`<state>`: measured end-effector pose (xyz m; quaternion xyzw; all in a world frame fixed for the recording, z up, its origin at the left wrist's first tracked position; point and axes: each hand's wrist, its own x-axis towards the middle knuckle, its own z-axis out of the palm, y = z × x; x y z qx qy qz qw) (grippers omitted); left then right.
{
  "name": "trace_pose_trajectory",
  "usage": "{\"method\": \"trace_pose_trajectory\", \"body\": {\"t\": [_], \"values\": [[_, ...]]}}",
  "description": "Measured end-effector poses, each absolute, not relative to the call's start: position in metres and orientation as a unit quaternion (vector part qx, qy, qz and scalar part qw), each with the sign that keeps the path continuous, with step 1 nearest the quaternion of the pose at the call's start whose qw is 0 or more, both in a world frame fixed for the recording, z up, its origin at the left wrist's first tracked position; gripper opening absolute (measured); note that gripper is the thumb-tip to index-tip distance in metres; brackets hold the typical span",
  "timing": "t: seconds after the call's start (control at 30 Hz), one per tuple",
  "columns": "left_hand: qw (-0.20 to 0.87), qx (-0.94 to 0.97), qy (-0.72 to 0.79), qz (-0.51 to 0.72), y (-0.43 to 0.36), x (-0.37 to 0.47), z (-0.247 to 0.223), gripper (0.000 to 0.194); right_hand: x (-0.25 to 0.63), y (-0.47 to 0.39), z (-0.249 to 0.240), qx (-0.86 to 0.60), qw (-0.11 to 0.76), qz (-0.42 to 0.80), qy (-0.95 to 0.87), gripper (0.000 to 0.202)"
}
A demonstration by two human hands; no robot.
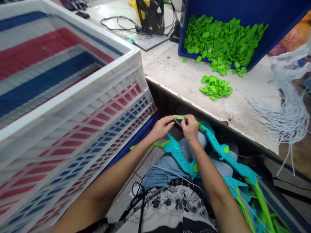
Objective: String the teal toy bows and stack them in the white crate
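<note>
Just beyond my knees, my left hand [162, 127] pinches one end of a thin green strip [179, 117]. The fingers of my right hand [190, 127] are closed on the same strip, a little to the right. Below my left hand, a teal plastic piece [178, 155] with a green end rests on my lap. A second, longer teal piece [224, 151] with a green knob lies beyond my right forearm. A white cord [230, 184] runs across my lap and under my right forearm to the lower right.
A white crate [116, 72] with a striped lining stands at the left. On the table [167, 69] are a blue bin [225, 6] spilling green pieces [223, 42], a small green pile [216, 87], white cords [289, 110] and a black fan [152, 16].
</note>
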<state>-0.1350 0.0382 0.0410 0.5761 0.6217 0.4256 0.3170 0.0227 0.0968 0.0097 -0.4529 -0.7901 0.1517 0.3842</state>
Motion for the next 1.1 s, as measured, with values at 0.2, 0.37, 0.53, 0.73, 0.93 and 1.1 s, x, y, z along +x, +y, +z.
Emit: {"method": "trace_pose_trajectory", "body": {"t": [0.2,0.37,0.53,0.73,0.93,1.1], "values": [[0.316,0.355,0.795,0.377,-0.095,-0.154,0.016,0.034,0.031,0.107,0.010,-0.438,0.294,0.120,-0.841,0.016],[0.488,0.250,0.785,0.288,-0.158,-0.127,0.001,0.041,0.009,0.070,0.020,-0.328,0.279,0.143,-0.891,0.022],[0.543,0.130,0.754,0.345,-0.141,-0.103,-0.007,0.035,-0.013,0.026,0.011,-0.222,0.150,0.178,-0.947,0.027],[0.566,0.011,0.725,0.394,-0.130,-0.105,0.002,0.022,-0.025,0.008,0.004,-0.246,0.036,0.170,-0.953,0.044],[0.663,-0.075,0.455,0.590,-0.120,-0.112,0.053,0.026,-0.013,0.026,0.006,-0.259,0.085,0.507,-0.817,0.047],[0.567,0.097,0.534,0.619,-0.094,-0.141,0.076,0.036,0.012,0.027,-0.007,-0.276,0.125,0.798,-0.521,0.054]]}}
